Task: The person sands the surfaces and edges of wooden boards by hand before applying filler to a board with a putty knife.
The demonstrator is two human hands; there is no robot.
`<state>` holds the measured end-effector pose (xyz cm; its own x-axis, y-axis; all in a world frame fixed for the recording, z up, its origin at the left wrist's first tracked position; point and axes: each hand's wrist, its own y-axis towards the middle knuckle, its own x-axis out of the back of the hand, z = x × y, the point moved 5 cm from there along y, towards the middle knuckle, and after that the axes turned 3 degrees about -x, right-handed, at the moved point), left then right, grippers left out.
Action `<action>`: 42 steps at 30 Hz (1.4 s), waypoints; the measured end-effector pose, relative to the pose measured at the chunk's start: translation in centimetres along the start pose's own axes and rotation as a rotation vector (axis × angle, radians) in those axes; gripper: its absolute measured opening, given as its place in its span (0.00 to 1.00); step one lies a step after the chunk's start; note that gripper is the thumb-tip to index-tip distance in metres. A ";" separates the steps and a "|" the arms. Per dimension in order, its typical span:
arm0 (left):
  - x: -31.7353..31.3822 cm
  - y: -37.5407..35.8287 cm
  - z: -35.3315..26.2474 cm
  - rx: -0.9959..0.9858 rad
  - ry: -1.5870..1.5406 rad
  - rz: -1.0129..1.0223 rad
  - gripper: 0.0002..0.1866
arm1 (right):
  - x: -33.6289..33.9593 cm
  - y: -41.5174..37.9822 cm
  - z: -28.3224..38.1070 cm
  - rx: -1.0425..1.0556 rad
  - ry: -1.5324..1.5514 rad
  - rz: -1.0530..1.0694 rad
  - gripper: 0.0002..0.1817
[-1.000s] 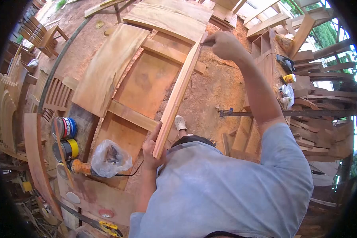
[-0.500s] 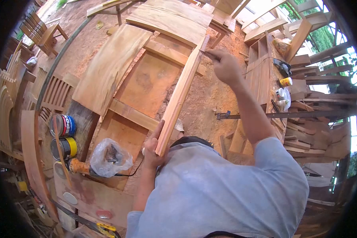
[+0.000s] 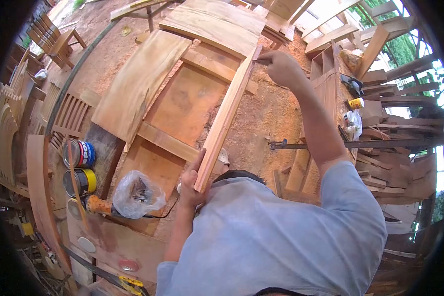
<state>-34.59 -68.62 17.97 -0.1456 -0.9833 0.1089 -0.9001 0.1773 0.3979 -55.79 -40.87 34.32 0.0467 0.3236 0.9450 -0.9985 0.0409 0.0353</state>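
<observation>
A long narrow wooden board (image 3: 225, 118) runs from my chest up toward the far end of the workbench. My left hand (image 3: 189, 183) grips its near end, thumb along the left face. My right hand (image 3: 280, 66) is stretched out at the board's far end, fingers closed on a small thin tool or pencil (image 3: 262, 61) whose tip touches the board's edge. Under the board lies a framed wooden panel (image 3: 185, 106) with a wide curved plank (image 3: 138, 84) resting on its left side.
Two tins (image 3: 80, 167) stand at the left by a plastic bag of hardware (image 3: 137, 195) and an orange-handled tool (image 3: 99, 206). A bar clamp (image 3: 320, 144) lies at right near stacked timber (image 3: 394, 148). Sawdust covers the ground (image 3: 271, 113). Slatted chair parts (image 3: 66, 116) lie far left.
My right hand drew back down the board half a second ago and has now returned up to its far end. The left hand keeps its grip.
</observation>
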 end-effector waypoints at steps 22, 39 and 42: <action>0.0 0.2 -0.5 0.107 -0.012 0.047 0.25 | -4.0 -10.7 2.9 0.281 0.148 -0.307 0.24; -0.2 0.0 -0.1 0.008 0.020 0.056 0.33 | -1.5 -5.9 4.0 0.189 -0.092 0.113 0.26; -0.3 -0.1 0.1 0.097 0.018 0.049 0.32 | -1.6 -8.8 4.7 0.276 -0.093 0.110 0.25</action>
<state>-34.52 -68.34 17.80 -0.1842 -0.9724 0.1430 -0.9276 0.2201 0.3019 -47.20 -46.18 33.98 -0.0521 0.2233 0.9733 -0.9677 -0.2520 0.0060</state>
